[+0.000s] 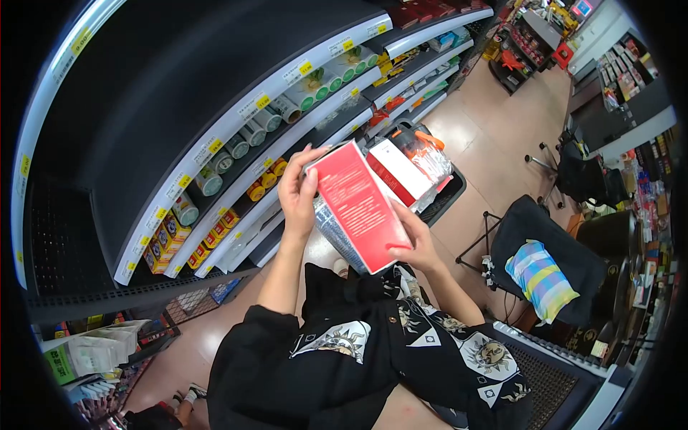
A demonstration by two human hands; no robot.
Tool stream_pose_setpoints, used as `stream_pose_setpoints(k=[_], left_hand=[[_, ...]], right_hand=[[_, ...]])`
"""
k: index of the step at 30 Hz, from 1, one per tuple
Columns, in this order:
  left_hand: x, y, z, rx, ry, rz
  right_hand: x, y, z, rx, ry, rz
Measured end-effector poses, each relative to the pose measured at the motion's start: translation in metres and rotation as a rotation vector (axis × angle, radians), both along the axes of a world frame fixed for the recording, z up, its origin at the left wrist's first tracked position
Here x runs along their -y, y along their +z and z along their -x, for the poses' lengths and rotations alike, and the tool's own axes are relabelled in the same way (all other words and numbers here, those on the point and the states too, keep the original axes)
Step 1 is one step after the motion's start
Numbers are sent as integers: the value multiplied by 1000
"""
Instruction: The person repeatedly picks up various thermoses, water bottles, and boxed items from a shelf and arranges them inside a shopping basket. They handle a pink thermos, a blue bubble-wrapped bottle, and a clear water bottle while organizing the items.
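A red box (358, 204) with pale printed text on its upper face is held in front of me, tilted, between both hands. My left hand (297, 188) grips its far left end, thumb on top. At the near right edge, my right hand (416, 242) closes around it with the thumb on the printed face. Below the red box shows a blue-grey speckled surface (335, 233); I cannot tell what it is. Just beyond my hands, a white and red box (395, 170) lies in a dark basket (450, 203) beside clear-wrapped goods with orange parts (428, 145).
Shelves (236, 118) on the left carry green-capped canisters (322, 92) and yellow-red boxes (168, 240). On the right stand a black folding chair (519, 222) with a checked pillow (541, 279) and an office chair (584, 172). Another person's shoes (192, 392) show at bottom left.
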State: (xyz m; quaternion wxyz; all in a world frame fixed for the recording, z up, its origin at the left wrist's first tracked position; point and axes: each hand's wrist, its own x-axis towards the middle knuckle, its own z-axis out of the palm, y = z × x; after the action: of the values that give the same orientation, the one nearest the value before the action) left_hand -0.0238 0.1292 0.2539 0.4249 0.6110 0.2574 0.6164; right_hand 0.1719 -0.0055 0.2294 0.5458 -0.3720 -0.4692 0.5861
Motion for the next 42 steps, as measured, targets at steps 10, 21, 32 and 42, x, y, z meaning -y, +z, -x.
stream_pose_setpoints(k=[10, 21, 32, 42], left_hand=[[-43, 29, -65, 174, -198, 166], [-79, 97, -116, 116, 154, 59], [-172, 199, -122, -350, 445, -703], [-230, 190, -91, -411, 267, -212]], right_hand=[[-53, -23, -71, -747, 65, 358], [-166, 9, -131, -318, 321, 341], [-319, 122, -131, 90, 388, -239], [-424, 132, -110, 378, 313, -525]])
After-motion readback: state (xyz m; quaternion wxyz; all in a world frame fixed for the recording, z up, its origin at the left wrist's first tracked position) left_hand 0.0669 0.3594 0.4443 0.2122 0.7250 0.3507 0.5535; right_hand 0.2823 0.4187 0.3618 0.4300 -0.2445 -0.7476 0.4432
